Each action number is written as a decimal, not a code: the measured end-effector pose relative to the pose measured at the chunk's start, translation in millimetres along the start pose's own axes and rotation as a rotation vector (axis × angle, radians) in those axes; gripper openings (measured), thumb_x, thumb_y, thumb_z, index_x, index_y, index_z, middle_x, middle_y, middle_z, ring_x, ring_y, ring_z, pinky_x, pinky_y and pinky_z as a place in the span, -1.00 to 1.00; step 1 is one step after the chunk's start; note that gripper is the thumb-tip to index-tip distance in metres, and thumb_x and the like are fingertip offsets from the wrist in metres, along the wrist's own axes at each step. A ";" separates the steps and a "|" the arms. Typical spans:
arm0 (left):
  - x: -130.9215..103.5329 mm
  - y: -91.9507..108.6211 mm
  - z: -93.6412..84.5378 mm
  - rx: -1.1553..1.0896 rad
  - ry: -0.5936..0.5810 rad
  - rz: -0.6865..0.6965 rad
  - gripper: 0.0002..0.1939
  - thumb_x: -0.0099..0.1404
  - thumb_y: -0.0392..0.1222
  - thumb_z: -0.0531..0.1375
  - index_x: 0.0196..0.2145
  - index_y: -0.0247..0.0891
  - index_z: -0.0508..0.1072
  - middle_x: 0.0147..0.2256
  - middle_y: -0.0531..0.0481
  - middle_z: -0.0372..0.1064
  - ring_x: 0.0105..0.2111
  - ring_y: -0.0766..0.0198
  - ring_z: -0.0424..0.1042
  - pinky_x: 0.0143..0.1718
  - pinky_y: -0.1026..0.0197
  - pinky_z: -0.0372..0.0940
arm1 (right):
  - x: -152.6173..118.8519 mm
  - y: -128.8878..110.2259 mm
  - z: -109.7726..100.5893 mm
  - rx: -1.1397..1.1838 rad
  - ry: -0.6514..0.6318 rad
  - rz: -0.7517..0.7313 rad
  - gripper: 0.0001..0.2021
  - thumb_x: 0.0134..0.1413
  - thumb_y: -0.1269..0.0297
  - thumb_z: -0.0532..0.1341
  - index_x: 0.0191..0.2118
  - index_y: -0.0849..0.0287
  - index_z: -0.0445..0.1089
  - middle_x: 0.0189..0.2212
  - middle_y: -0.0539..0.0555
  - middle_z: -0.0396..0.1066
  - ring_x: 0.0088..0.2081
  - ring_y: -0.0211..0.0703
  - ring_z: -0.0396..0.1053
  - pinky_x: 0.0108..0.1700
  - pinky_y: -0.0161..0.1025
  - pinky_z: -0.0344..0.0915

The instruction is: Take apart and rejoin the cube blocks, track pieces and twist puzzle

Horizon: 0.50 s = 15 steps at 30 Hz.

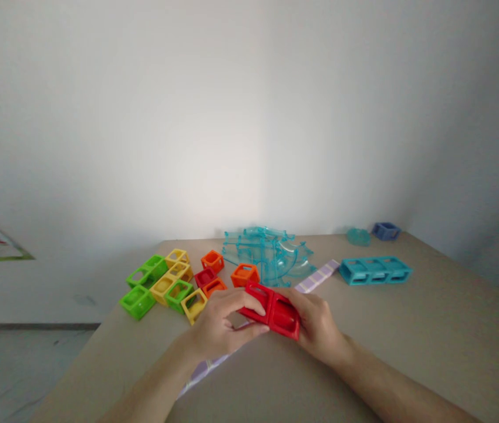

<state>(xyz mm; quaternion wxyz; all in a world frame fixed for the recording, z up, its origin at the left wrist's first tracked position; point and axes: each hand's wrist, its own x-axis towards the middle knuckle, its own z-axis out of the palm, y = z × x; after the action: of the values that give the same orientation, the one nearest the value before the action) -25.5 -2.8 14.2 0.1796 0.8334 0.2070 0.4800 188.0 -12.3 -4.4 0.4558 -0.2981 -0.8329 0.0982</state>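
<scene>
Two red hollow cube blocks (285, 317) sit side by side, touching, raised above the table in both hands. My left hand (227, 320) grips the left cube, with fingertips over its opening and the thumb along its lower edge. Around the right end of the pair, my right hand (317, 320) is closed on the other cube. Just behind the hands lie an orange cube block (245, 275) and a further red cube (206, 278). Left of them are several yellow cubes (165, 288) and green cubes (137, 302). My right hand's fingers are partly hidden behind the blocks.
Clear turquoise track pieces (271, 255) are heaped against the wall. A row of joined teal cubes (376, 271) lies at right, with a blue cube (385, 231) and a translucent teal piece (358, 236) behind. A purple patterned strip (319, 276) crosses the table (430, 341) diagonally.
</scene>
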 end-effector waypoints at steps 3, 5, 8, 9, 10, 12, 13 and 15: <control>-0.1 1.0 -0.6 0.001 0.001 -0.012 -0.82 0.07 -0.30 0.38 -0.35 -0.26 0.48 -0.46 0.04 0.50 -0.49 0.38 0.47 -0.37 0.39 0.35 | -0.3 -0.9 0.0 -0.011 0.004 0.003 -0.72 0.18 0.29 0.22 0.02 0.12 0.33 -0.31 0.09 0.58 -0.37 -0.13 0.56 -0.37 -0.36 0.38; 0.4 1.4 -0.8 -0.008 -0.004 -0.013 -0.82 0.07 -0.30 0.38 -0.35 -0.26 0.47 -0.45 0.04 0.51 -0.49 0.39 0.46 -0.38 0.39 0.35 | -0.1 -1.6 -0.4 -0.020 0.006 0.004 -0.73 0.18 0.27 0.22 0.00 0.13 0.34 -0.32 0.09 0.58 -0.38 -0.12 0.56 -0.37 -0.35 0.38; 1.0 1.6 -1.1 -0.009 -0.004 -0.015 -0.81 0.07 -0.30 0.38 -0.34 -0.26 0.47 -0.44 0.04 0.51 -0.49 0.40 0.46 -0.38 0.40 0.34 | 1.1 -3.0 -1.0 -0.027 0.011 -0.006 -0.75 0.19 0.27 0.21 -0.02 0.16 0.35 -0.33 0.10 0.58 -0.39 -0.14 0.56 -0.37 -0.36 0.38; 1.0 1.5 -1.2 -0.008 -0.003 -0.015 -0.81 0.07 -0.30 0.38 -0.34 -0.26 0.47 -0.44 0.04 0.51 -0.49 0.40 0.46 -0.37 0.40 0.34 | 1.5 -3.4 -1.1 -0.026 0.014 -0.009 -0.75 0.19 0.27 0.21 -0.02 0.17 0.36 -0.34 0.10 0.58 -0.39 -0.14 0.56 -0.38 -0.37 0.38; 0.7 1.3 -1.1 -0.009 -0.004 -0.014 -0.81 0.07 -0.30 0.38 -0.34 -0.26 0.47 -0.44 0.04 0.51 -0.49 0.40 0.46 -0.37 0.40 0.34 | 1.9 -3.8 -1.1 -0.026 0.017 -0.011 -0.75 0.19 0.26 0.22 -0.03 0.17 0.36 -0.35 0.10 0.58 -0.40 -0.15 0.56 -0.39 -0.38 0.38; -0.6 0.2 -0.2 -0.019 -0.010 -0.005 -0.81 0.08 -0.27 0.38 -0.34 -0.26 0.48 -0.45 0.04 0.52 -0.50 0.40 0.46 -0.38 0.40 0.33 | 2.3 -3.8 -1.0 -0.030 0.033 -0.013 -0.75 0.18 0.21 0.24 -0.06 0.19 0.39 -0.39 0.09 0.58 -0.43 -0.17 0.55 -0.41 -0.39 0.37; -1.6 -0.6 0.7 -0.026 -0.018 -0.003 -0.82 0.09 -0.26 0.38 -0.34 -0.25 0.48 -0.46 0.05 0.51 -0.51 0.40 0.46 -0.39 0.40 0.33 | 2.3 -3.5 -1.0 -0.034 0.037 -0.014 -0.75 0.17 0.19 0.25 -0.07 0.19 0.40 -0.41 0.09 0.57 -0.45 -0.17 0.54 -0.42 -0.39 0.37; -3.9 -2.5 3.0 -0.034 -0.040 -0.015 -0.84 0.11 -0.22 0.37 -0.36 -0.25 0.47 -0.49 0.05 0.50 -0.55 0.40 0.43 -0.43 0.40 0.31 | 1.8 -2.1 -1.0 -0.043 0.039 -0.019 -0.74 0.16 0.15 0.26 -0.11 0.20 0.43 -0.44 0.10 0.57 -0.48 -0.17 0.54 -0.43 -0.39 0.37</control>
<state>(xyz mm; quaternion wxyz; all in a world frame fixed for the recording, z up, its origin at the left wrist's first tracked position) -25.0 -3.0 8.7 0.2015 0.8380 0.2011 0.4654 187.2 -13.0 -1.6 0.4661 -0.3018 -0.8287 0.0701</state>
